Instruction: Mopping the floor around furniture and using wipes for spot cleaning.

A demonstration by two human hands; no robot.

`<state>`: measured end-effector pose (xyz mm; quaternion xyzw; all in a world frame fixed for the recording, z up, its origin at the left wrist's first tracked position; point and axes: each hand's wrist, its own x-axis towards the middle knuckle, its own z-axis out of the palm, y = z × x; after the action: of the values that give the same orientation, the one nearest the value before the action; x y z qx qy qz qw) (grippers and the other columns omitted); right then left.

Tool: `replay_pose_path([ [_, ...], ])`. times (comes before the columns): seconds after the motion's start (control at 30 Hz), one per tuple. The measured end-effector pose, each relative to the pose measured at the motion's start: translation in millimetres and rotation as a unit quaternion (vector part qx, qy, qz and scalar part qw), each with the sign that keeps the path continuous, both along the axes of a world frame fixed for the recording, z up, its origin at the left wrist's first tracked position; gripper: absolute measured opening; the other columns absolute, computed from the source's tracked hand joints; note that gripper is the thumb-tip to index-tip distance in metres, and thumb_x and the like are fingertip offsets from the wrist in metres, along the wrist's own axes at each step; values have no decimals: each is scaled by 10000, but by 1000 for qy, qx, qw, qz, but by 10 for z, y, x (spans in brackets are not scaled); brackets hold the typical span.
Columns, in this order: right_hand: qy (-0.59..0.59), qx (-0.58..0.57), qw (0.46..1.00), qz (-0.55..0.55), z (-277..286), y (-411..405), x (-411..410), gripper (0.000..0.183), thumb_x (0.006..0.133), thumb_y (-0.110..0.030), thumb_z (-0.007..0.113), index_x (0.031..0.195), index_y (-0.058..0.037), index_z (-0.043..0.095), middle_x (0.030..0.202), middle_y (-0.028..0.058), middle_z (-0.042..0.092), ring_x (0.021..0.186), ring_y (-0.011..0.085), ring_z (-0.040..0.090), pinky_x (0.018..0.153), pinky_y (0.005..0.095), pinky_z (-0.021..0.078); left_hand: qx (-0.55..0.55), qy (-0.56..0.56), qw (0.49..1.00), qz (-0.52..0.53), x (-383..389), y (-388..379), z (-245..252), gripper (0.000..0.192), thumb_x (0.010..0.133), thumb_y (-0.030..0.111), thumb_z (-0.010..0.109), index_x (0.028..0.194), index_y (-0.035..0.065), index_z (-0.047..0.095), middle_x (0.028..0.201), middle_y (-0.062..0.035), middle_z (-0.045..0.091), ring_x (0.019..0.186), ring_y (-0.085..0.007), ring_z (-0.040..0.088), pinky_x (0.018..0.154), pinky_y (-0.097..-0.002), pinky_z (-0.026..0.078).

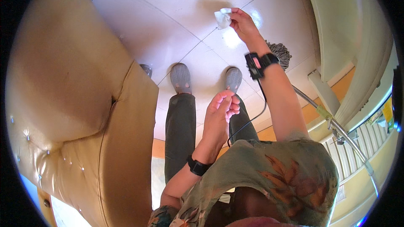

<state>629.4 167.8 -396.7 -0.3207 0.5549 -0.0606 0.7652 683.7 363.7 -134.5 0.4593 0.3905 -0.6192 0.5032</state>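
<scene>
My right hand (243, 25) is stretched out over the tiled floor. Between its thumb and fingers it pinches a small crumpled white piece of thin material (222, 19), perhaps tissue or cloth. My left hand (222, 107) is held in front of my body, above my right leg. Its fingers curl in towards the thumb, and no object shows in it. A black strap sits on each wrist, and the right one carries a small device (255, 65) with a black cable (264, 104) running down from it.
A tan tufted sofa (126, 151) stands close on my left, a dark object (146, 69) beside it. My grey clogs (180, 77) rest on the tiles. To the right are a string mop head (281, 53), a metal pole (350, 138) and curved cream furniture (341, 28).
</scene>
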Motion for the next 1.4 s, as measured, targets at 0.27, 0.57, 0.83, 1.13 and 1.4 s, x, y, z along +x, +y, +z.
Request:
replay_pose_path([
  [0.27, -107, 247, 950, -159, 1725, 714, 244, 193, 866, 51, 522, 1033, -45, 541, 1004, 74, 594, 944, 179, 596, 880, 311, 509, -42, -200, 979, -24, 192, -146, 46, 399, 970, 158, 492, 1349, 44, 436, 1220, -81, 514, 1067, -153, 501, 914, -297, 433],
  [0.57, -84, 149, 976, 138, 2084, 836, -40, 247, 810, 20, 633, 1014, -89, 544, 1012, 33, 584, 908, 93, 550, 822, 244, 444, 0, -334, 932, -139, 172, -39, -83, 395, 958, 79, 488, 1343, -5, 452, 1172, -81, 572, 1064, -129, 525, 929, -275, 426],
  [0.83, -53, 144, 962, 225, 2136, 740, 79, 348, 786, -38, 711, 1110, -44, 583, 948, 20, 615, 877, 91, 594, 800, 241, 508, 43, -226, 972, 48, 241, -8, -124, 209, 933, 61, 539, 1131, 14, 587, 1014, -28, 636, 872, -84, 565, 753, -253, 440],
  [1.13, -58, 23, 951, 303, 1972, 732, -74, 222, 779, -72, 726, 978, -68, 628, 816, -50, 590, 746, 35, 524, 671, 208, 447, 73, -215, 973, 38, 197, 63, -189, 242, 890, 24, 576, 1122, 81, 539, 1043, -27, 584, 934, -120, 543, 798, -285, 433],
  [1.4, 335, -525, 737, 264, -167, -664, -655, 282, 720, -134, 687, 992, -65, 660, 912, 142, 645, 835, 313, 632, 747, 406, 512, 27, -122, 992, 6, 164, 36, -124, 220, 917, 100, 555, 1136, 78, 545, 1117, -39, 565, 981, -146, 517, 846, -299, 422],
])
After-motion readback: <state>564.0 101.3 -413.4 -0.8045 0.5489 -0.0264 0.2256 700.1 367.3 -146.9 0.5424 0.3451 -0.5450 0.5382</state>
